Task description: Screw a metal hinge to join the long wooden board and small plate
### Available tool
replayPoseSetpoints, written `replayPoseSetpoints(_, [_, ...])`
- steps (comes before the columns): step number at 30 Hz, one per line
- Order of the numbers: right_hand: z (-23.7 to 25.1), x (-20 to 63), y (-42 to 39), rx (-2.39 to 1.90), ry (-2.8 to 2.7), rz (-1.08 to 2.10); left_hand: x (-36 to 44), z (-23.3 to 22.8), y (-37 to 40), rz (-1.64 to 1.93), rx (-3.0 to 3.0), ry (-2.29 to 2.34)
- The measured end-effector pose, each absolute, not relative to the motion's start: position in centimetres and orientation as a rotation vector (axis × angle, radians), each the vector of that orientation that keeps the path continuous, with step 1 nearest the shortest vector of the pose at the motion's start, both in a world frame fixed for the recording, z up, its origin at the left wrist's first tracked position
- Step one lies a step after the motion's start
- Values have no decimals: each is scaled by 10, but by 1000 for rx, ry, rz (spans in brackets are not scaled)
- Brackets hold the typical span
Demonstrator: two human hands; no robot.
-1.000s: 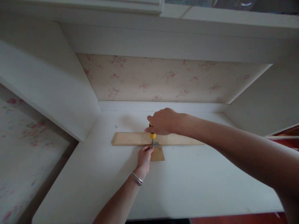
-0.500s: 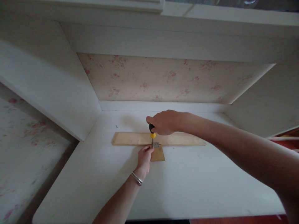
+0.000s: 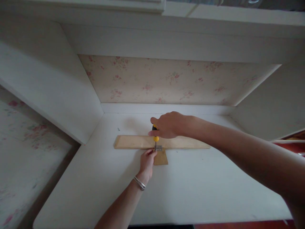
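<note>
right hand is gripping the screwdriver closed-fisted, tip down on the hinge at the long wood strip's 6 o'clock edge. left hand is pinching the small wood piece steady. screw looks part-driven; how far in, can't tell.
</note>
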State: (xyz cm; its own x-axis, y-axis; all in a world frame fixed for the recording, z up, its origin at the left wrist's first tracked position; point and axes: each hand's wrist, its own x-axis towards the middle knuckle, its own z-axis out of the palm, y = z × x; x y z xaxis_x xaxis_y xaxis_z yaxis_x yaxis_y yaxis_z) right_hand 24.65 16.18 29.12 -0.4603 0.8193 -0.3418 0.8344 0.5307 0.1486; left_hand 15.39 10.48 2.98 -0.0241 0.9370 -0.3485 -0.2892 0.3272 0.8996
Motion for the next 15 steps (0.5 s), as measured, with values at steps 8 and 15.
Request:
replayPoseSetpoints(8, [295, 248, 161, 1398, 2374, 68, 153, 24, 105, 1151, 755, 1212])
replayPoseSetpoints(15, [297, 248, 158, 1278, 2370, -52, 153, 23, 105, 1129, 753, 1197])
